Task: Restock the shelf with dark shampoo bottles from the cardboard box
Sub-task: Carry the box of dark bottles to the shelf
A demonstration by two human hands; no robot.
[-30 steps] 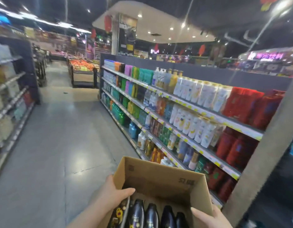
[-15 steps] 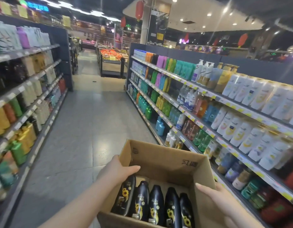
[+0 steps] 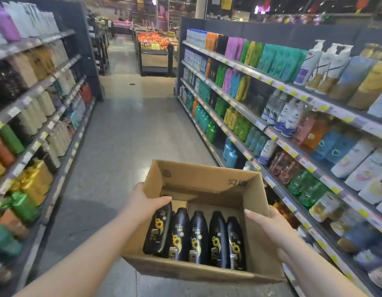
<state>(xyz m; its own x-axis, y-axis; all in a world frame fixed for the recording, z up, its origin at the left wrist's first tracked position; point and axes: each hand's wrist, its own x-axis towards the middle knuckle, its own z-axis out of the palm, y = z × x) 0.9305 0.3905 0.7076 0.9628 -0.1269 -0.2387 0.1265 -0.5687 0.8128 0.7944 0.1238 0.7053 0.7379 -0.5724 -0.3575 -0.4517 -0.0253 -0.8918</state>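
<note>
So, the cardboard box (image 3: 196,269) is held up in the aisle, gripped at its side walls by the left hand (image 3: 142,204) and right hand (image 3: 269,226), thumbs hooked over the rims. Five dark shampoo bottles (image 3: 198,236) are lying side by side inside. Nothing looks shelved yet. Probably the box needs setting down by the right gap in the shelf (image 3: 269,133) so a hand gets freed.

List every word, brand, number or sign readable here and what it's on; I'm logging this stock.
No text reads clearly.
dark shampoo bottles: white brand word above a sunflower, too blurred.
cardboard box: black print on inner wall, illegible.
yellow price tags: too small.
pink neon sign, far back: blurred.
</note>
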